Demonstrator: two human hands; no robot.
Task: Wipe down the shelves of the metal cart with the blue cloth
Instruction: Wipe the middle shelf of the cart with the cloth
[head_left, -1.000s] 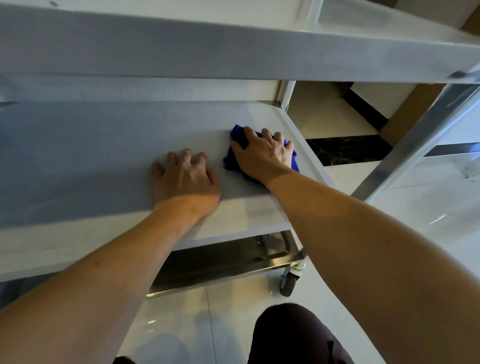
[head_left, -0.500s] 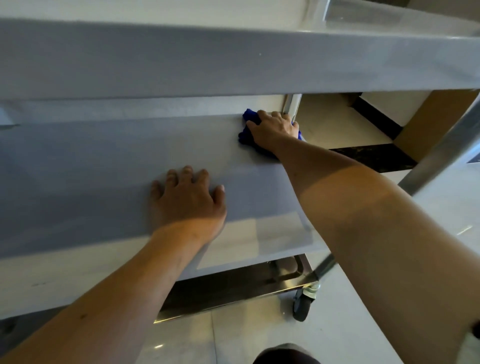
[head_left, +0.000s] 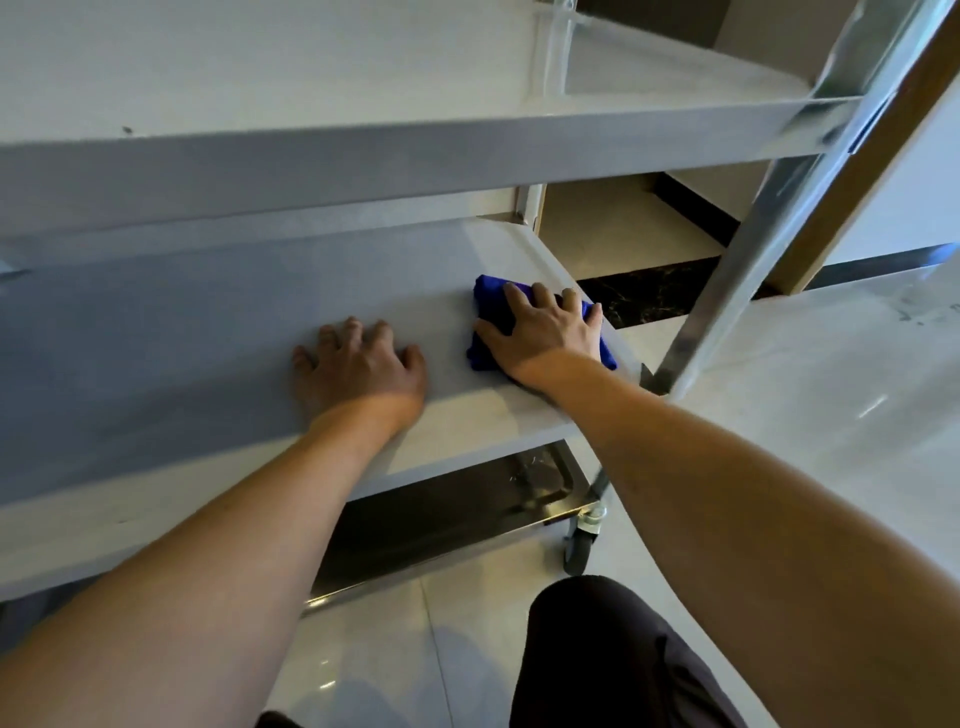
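Note:
The metal cart's middle shelf (head_left: 171, 332) stretches across the view under the top shelf (head_left: 311, 78). A crumpled blue cloth (head_left: 491, 301) lies near the shelf's right edge, and my right hand (head_left: 545, 332) presses flat on it, covering most of it. My left hand (head_left: 358, 366) rests palm down on the bare shelf just left of the cloth, fingers spread, holding nothing. The bottom shelf (head_left: 441, 519) shows dark and shiny below.
A slanted metal upright (head_left: 769, 228) of the cart rises at the right. A caster wheel (head_left: 579, 551) sits on the glossy tiled floor (head_left: 810, 395). My dark-clothed knee (head_left: 613, 649) is at the bottom. A black floor strip (head_left: 654, 296) lies beyond the shelf.
My right hand has drawn the cloth back from the shelf's far right corner toward the near right edge. My left hand has stayed planted on the shelf.

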